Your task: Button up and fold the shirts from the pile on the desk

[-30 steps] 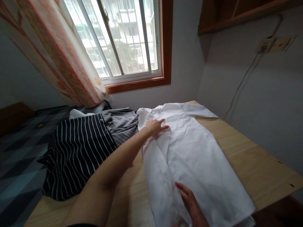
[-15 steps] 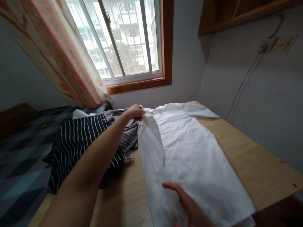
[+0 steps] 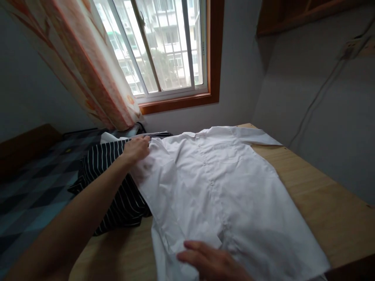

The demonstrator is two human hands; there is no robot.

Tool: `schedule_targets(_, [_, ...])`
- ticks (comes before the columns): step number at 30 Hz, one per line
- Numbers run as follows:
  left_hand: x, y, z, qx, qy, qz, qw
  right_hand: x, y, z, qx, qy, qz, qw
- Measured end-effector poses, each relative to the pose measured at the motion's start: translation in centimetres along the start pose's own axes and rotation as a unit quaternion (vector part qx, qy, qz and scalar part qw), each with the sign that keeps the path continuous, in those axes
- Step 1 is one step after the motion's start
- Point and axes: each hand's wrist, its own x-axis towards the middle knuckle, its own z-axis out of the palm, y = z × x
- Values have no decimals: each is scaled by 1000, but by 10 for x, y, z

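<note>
A white button-front shirt lies spread over the wooden board, its front facing up. At the shirt's far left, my left hand is closed on the white fabric by the shoulder, above the striped cloth. My right hand is over the lower part of the shirt, fingers stretched out and apart; whether it touches the fabric I cannot tell. Beneath the shirt's left side lies a black garment with white stripes, partly covered by the shirt and my left arm.
The wooden board shows along the right side. A bed with a dark checked cover adjoins at the left. Behind are a window and a patterned curtain. A cable hangs down the right wall.
My left hand has moved left with the shirt's left side, unfolding it over the striped garment. My right hand has shifted slightly left. The view has turned a little left.
</note>
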Motion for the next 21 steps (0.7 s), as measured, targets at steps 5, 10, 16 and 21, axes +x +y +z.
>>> schedule_targets(5, [-68,64,16,-33,44,225,973,-32,57,-99,-193,178,104,959])
schedule_targets(10, [-138,95,64,-108,-107,338,929,-62,119,-94,-348,84,74,931])
schedule_targets(16, [-145,89,73,-119,-146,327,926,-70,113,-97,-315,17,94,944])
schedule_targets(21, [-124,102,53,-104,-169,355,914,-57,135,-155,-188,140,191,953])
